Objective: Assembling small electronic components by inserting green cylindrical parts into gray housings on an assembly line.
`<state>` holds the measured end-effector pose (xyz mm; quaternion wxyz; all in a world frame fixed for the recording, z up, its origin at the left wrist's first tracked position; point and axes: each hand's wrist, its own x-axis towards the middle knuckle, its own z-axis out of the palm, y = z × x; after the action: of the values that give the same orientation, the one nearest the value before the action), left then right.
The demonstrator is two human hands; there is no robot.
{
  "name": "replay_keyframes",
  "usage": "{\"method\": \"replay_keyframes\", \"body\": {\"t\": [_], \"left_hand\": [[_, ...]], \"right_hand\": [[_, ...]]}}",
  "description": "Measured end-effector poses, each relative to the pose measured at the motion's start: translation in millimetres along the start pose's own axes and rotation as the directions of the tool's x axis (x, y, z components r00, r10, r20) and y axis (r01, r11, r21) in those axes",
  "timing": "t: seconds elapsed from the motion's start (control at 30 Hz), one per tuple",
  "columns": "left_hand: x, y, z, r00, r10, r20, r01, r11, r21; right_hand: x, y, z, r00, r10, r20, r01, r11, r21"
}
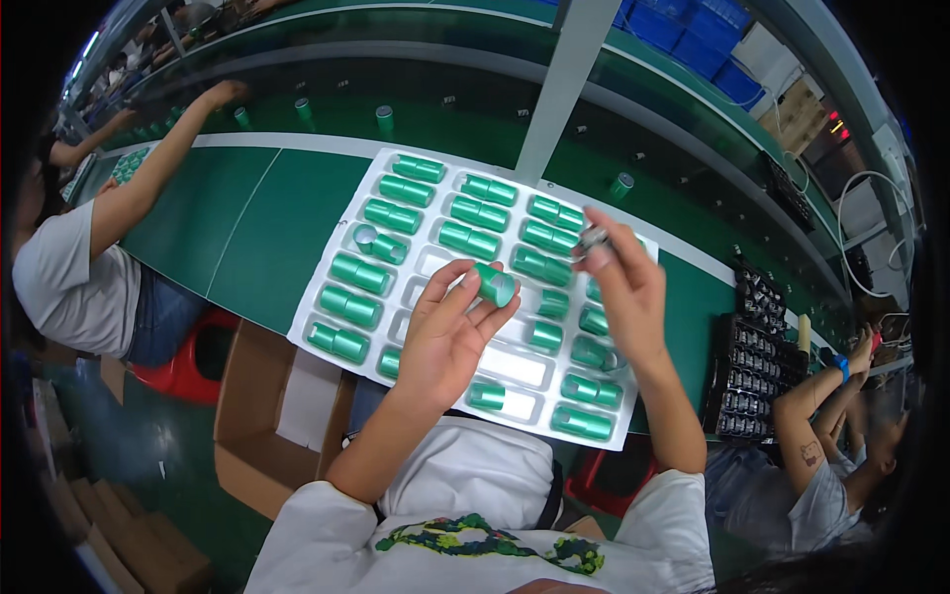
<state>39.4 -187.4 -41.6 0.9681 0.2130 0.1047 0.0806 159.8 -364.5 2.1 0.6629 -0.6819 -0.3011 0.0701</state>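
Observation:
My left hand (450,332) is closed round a shiny green cylindrical shell (495,285), whose open end tilts up toward the right. Over the right part of the tray, my right hand (625,282) pinches a small silvery-dark part (592,241); blur hides its exact kind. Beneath both hands lies a white moulded tray (322,259) with rows of slots. Many of the slots hold green metallic cylinders (359,272) lying on their sides, and several slots in the middle and near part are bare. One green piece (366,236) at the left shows its open round end.
Beyond the tray runs a dark green conveyor with upright green cylinders (384,119) and small parts. A grey post (566,89) rises behind the tray. Black racks of parts (757,371) stand at right. An open cardboard box (259,426) is below left. Co-workers sit on both sides.

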Motion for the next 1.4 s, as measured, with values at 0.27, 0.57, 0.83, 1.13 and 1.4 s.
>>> {"method": "replay_keyframes", "body": {"t": [0.27,0.57,0.83,1.13,1.4], "left_hand": [[3,-6,6,0.999,-0.010,0.047,0.009,1.000,0.021],[2,-15,2,0.995,0.029,0.093,-0.037,0.996,0.082],[6,-20,-5,0.997,0.068,0.041,-0.072,0.993,0.093],[0,-8,5,0.976,0.018,0.216,-0.146,0.791,0.594],[-3,-11,0,0.977,0.026,0.210,-0.172,0.678,0.715]], "right_hand": [[-16,7,13,0.953,-0.282,0.108,0.294,0.950,-0.105],[-16,1,6,0.917,-0.297,0.268,0.377,0.865,-0.332],[-21,4,17,0.902,-0.322,0.288,0.423,0.792,-0.440],[-22,7,26,0.625,-0.680,0.383,0.768,0.451,-0.455],[-25,10,24,0.613,-0.645,0.456,0.777,0.388,-0.496]]}}
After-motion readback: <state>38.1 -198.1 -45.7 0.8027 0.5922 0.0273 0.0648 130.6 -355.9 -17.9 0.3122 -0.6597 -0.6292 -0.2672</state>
